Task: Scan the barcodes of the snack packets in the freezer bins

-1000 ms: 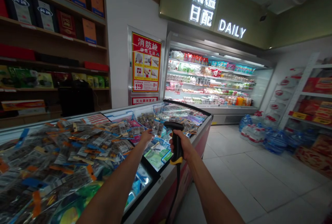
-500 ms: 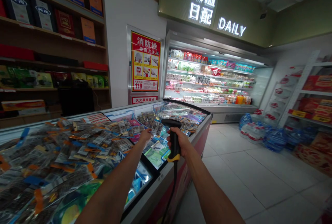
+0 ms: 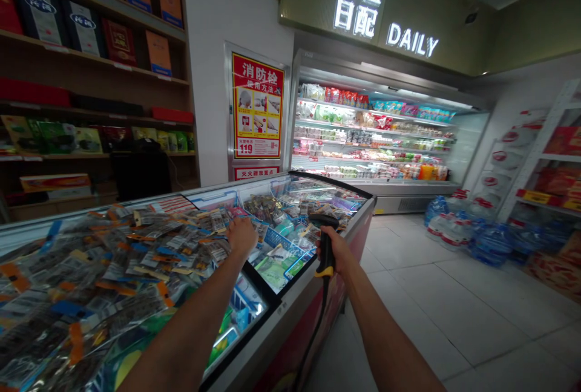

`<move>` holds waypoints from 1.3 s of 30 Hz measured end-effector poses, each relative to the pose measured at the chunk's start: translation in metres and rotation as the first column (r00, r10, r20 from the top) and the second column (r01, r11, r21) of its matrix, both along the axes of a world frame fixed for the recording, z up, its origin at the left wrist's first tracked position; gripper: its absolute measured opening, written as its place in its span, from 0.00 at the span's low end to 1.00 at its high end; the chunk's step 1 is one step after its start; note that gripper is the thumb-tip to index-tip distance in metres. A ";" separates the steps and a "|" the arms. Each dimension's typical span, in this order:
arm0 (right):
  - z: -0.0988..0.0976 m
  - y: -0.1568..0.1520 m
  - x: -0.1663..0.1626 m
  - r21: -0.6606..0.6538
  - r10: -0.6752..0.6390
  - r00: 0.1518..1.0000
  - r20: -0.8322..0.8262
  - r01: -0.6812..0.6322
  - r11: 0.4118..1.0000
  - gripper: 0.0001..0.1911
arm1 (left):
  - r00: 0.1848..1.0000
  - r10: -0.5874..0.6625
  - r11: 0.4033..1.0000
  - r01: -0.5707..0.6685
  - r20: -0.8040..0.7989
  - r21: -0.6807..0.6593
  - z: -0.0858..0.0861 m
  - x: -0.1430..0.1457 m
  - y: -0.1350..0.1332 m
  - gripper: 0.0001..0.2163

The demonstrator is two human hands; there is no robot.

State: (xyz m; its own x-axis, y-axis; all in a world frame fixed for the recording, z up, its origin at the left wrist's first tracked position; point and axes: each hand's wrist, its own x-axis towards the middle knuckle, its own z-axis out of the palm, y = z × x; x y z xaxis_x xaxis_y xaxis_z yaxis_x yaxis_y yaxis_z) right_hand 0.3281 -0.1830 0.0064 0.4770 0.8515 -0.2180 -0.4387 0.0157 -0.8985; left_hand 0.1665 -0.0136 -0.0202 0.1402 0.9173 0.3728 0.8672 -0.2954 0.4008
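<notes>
In the head view, my right hand (image 3: 336,253) is wrapped round the grip of a black handheld barcode scanner (image 3: 327,245) with a yellow base. Its cable runs down along the freezer's front. My left hand (image 3: 242,236) is at the far right part of a wide heap of small clear snack packets (image 3: 149,247) with orange and blue ends. Its fingers are turned away and mostly hidden, so I cannot tell what they hold. Further right on the glass lies another group of packets (image 3: 269,205), between my left hand and the scanner.
The heap lies on a glass-topped chest freezer (image 3: 267,313) with blue baskets inside. Behind stand a lit open fridge (image 3: 372,138) and a red fire-hydrant sign (image 3: 257,104). Shelves with boxes (image 3: 82,26) line the left. Large water bottles (image 3: 490,241) stand on the tiled floor at right.
My left hand has moved left, away from the packet it was at by the scanner, to the heap's right part. The scanner in my right hand has shifted slightly right and away from it.
</notes>
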 end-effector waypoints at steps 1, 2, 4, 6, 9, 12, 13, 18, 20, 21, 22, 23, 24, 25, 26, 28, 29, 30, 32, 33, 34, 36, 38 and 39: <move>-0.001 -0.001 0.002 -0.008 -0.010 1.000 0.004 0.010 1.000 0.10 | 1.000 -0.009 1.000 0.009 -0.029 0.029 0.000 0.007 -0.004 0.16; -0.002 -0.001 0.005 -0.015 -0.016 1.000 0.008 0.016 1.000 0.10 | 0.999 -0.038 0.999 0.040 -0.038 0.028 0.000 0.015 -0.009 0.16; -0.004 -0.003 0.010 -0.022 -0.024 1.000 0.018 0.024 0.999 0.10 | 0.991 -0.132 0.991 0.132 -0.020 -0.024 -0.002 0.039 -0.017 0.18; -0.007 -0.004 0.016 -0.015 -0.046 0.999 0.029 0.046 0.999 0.10 | 0.972 -0.234 0.966 0.236 0.028 -0.107 -0.007 0.066 -0.025 0.19; -0.014 -0.005 0.026 -0.013 -0.082 0.996 0.036 0.083 0.997 0.10 | 0.934 -0.337 0.912 0.354 0.113 -0.207 -0.019 0.105 -0.037 0.24; -0.020 -0.005 0.034 -0.013 -0.093 0.995 0.028 0.093 0.996 0.10 | 0.926 -0.357 0.898 0.376 0.119 -0.231 -0.029 0.132 -0.047 0.30; -0.022 -0.005 0.037 -0.012 -0.097 0.995 0.025 0.097 0.995 0.10 | 0.932 -0.350 0.905 0.363 0.099 -0.223 -0.031 0.138 -0.048 0.31; -0.025 -0.003 0.039 -0.007 -0.094 0.996 0.009 0.094 0.996 0.11 | 0.938 -0.307 0.906 0.340 0.162 -0.250 -0.034 0.143 -0.032 0.30; -0.024 -0.002 0.034 0.001 -0.064 0.998 0.009 0.064 0.998 0.12 | 0.904 -0.301 0.883 0.384 0.304 -0.269 -0.033 0.134 -0.018 0.29; -0.022 -0.001 0.030 0.004 -0.042 0.999 0.013 0.042 0.999 0.12 | 0.879 -0.293 0.875 0.405 0.377 -0.265 -0.032 0.128 -0.011 0.28; -0.020 -0.001 0.025 0.006 -0.016 1.000 0.021 0.016 1.000 0.12 | 0.852 -0.282 0.870 0.421 0.440 -0.256 -0.032 0.121 -0.005 0.29; -0.017 -0.001 0.019 0.007 0.013 0.999 0.032 -0.013 1.000 0.12 | 0.828 -0.266 0.871 0.426 0.494 -0.245 -0.031 0.114 0.001 0.29; -0.014 0.000 0.014 0.010 0.040 0.998 0.046 -0.041 0.999 0.12 | 0.805 -0.247 0.876 0.424 0.539 -0.231 -0.030 0.106 0.007 0.29; -0.011 0.000 0.008 0.012 0.067 0.996 0.061 -0.067 0.998 0.12 | 0.781 -0.234 0.880 0.423 0.579 -0.215 -0.028 0.098 0.011 0.30; -0.007 0.000 0.002 0.013 0.094 0.993 0.076 -0.096 0.995 0.12 | 0.754 -0.226 0.881 0.429 0.617 -0.201 -0.026 0.091 0.015 0.30; -0.001 0.001 -0.009 0.020 0.141 0.985 0.100 -0.143 0.989 0.11 | 0.689 -0.225 0.866 0.466 0.689 -0.183 -0.021 0.078 0.021 0.31; 0.002 0.001 -0.013 0.026 0.162 0.981 0.109 -0.165 0.986 0.11 | 0.659 -0.225 0.857 0.484 0.718 -0.176 -0.018 0.072 0.023 0.31; 0.005 0.001 -0.017 0.033 0.182 0.976 0.117 -0.187 0.982 0.12 | 0.635 -0.223 0.852 0.496 0.739 -0.169 -0.015 0.068 0.025 0.32; 0.009 0.002 -0.024 0.047 0.214 0.968 0.129 -0.221 0.974 0.12 | 0.614 -0.211 0.859 0.488 0.761 -0.155 -0.009 0.061 0.025 0.33; 0.010 0.002 -0.028 0.050 0.226 0.965 0.134 -0.235 0.971 0.12 | 0.608 -0.203 0.864 0.480 0.767 -0.152 -0.006 0.058 0.025 0.33; 0.011 0.002 -0.030 0.050 0.236 0.962 0.139 -0.245 0.968 0.12 | 0.602 -0.196 0.867 0.476 0.774 -0.150 -0.003 0.056 0.024 0.33; 0.011 0.001 -0.035 0.053 0.244 0.959 0.146 -0.254 0.966 0.12 | 0.600 -0.183 0.872 0.464 0.778 -0.153 0.002 0.052 0.021 0.33; 0.011 0.000 -0.037 0.062 0.243 0.959 0.147 -0.254 0.965 0.11 | 0.613 -0.171 0.882 0.444 0.771 -0.158 0.006 0.049 0.019 0.32; 0.011 0.000 -0.038 0.068 0.241 0.960 0.143 -0.253 0.965 0.11 | 0.620 -0.167 0.887 0.433 0.766 -0.157 0.008 0.048 0.018 0.33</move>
State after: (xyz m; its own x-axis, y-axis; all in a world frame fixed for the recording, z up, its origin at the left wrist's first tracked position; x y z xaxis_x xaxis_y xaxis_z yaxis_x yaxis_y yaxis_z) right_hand 0.2904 -0.1829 0.0176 0.2692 0.9589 -0.0894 -0.3159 0.0002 -0.9488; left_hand 0.2147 0.0040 -0.0126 0.2406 0.9508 0.1953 0.1478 -0.2347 0.9608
